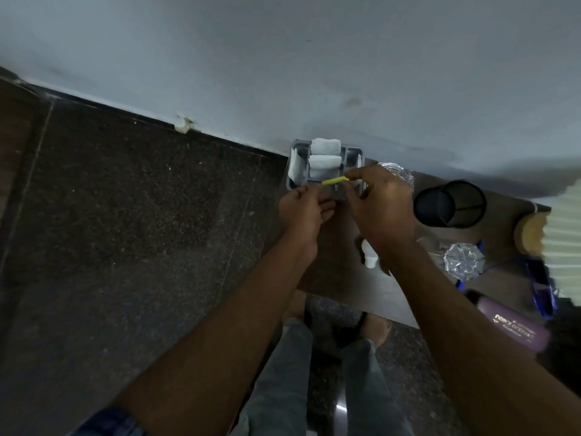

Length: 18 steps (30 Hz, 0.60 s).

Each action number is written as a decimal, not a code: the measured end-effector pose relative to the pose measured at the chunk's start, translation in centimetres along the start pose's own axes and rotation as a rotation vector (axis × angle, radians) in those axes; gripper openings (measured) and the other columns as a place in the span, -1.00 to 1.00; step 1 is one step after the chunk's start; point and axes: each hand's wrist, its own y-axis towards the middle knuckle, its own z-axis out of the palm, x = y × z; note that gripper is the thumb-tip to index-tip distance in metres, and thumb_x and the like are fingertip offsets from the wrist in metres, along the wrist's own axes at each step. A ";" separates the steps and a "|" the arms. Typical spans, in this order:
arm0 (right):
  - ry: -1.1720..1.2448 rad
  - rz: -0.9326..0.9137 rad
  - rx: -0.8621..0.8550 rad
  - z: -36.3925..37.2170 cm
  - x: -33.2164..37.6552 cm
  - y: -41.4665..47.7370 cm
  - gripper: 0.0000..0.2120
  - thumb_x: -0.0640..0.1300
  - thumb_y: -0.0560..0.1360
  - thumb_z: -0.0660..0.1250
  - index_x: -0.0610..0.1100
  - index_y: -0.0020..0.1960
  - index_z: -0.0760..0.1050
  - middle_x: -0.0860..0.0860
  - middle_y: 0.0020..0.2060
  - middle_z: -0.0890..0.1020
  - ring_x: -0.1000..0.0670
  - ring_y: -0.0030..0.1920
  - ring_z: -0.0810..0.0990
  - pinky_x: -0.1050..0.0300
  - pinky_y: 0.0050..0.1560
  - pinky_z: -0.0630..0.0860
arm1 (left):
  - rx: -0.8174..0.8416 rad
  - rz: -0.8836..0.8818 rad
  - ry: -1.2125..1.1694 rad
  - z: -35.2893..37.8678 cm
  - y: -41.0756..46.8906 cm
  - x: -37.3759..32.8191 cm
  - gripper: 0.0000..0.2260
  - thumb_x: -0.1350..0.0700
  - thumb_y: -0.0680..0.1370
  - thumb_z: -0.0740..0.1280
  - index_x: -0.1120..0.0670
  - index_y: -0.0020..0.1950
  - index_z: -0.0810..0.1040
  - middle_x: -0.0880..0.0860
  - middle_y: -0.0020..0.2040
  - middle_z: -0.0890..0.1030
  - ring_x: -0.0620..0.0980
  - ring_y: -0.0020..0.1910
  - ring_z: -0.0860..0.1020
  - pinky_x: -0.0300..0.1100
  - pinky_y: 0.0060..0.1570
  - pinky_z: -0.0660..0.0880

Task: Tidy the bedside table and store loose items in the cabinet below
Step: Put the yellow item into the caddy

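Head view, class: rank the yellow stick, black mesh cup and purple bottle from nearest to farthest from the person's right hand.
1. yellow stick: held in the right hand grip, at its fingertips.
2. black mesh cup: standing just right of that hand.
3. purple bottle: lying farthest off, lower right.

A pale grey-blue wall [314, 58] fills 12 o'clock, a black skirting strip [125, 114] with a chipped plaster patch [184, 124] slants from 10 o'clock toward the centre, speckled dark stone floor [125, 231] spreads at 9 o'clock, and a pleated cream lampshade [562, 240] sits at 3 o'clock.
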 end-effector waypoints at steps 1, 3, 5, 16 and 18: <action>-0.019 0.003 0.034 0.2 0.0 0.2 -0.80 -0.11 0.56 0.39 -0.14 0.13 0.66 -0.06 0.03 0.70 -0.10 -0.07 0.66 -0.04 -0.01 0.58 | -0.008 0.005 0.010 -0.1 0.1 0.1 -0.82 0.18 0.63 0.32 0.21 0.19 0.60 0.21 0.02 0.72 0.14 0.00 0.72 -0.13 -0.10 0.66; -0.061 0.029 0.110 0.8 0.0 0.6 -0.79 -0.11 0.56 0.36 -0.14 0.15 0.64 -0.09 0.06 0.69 -0.13 0.01 0.65 -0.11 0.02 0.56 | -0.012 0.018 0.027 -0.2 0.3 0.4 -0.80 0.17 0.63 0.32 0.21 0.21 0.59 0.20 0.04 0.72 0.15 0.01 0.72 -0.09 -0.04 0.67; -0.116 0.035 0.169 1.4 0.0 0.9 -0.79 -0.11 0.56 0.33 -0.14 0.14 0.62 -0.09 0.06 0.67 -0.16 0.03 0.63 -0.14 0.02 0.55 | -0.015 0.024 0.037 -0.4 0.4 0.7 -0.79 0.15 0.64 0.31 0.20 0.22 0.59 0.19 0.05 0.72 0.13 0.02 0.72 -0.06 0.00 0.67; -0.324 -0.101 0.288 3.3 0.4 2.4 -0.84 -0.09 0.56 0.29 -0.15 0.00 0.60 -0.10 -0.03 0.65 -0.19 -0.02 0.63 -0.04 -0.15 0.55 | -0.042 0.009 0.087 -1.1 0.3 1.6 -0.84 0.14 0.62 0.31 0.16 0.08 0.64 0.12 -0.05 0.75 0.09 -0.04 0.73 -0.04 -0.03 0.65; -0.334 -0.117 0.287 3.3 0.4 2.6 -0.83 -0.10 0.56 0.28 -0.16 -0.03 0.60 -0.10 -0.04 0.65 -0.18 -0.02 0.62 -0.06 -0.16 0.57 | -0.034 0.011 0.104 -1.2 0.3 1.5 -0.84 0.13 0.62 0.31 0.15 0.08 0.64 0.09 -0.07 0.75 0.06 -0.07 0.73 -0.06 -0.06 0.64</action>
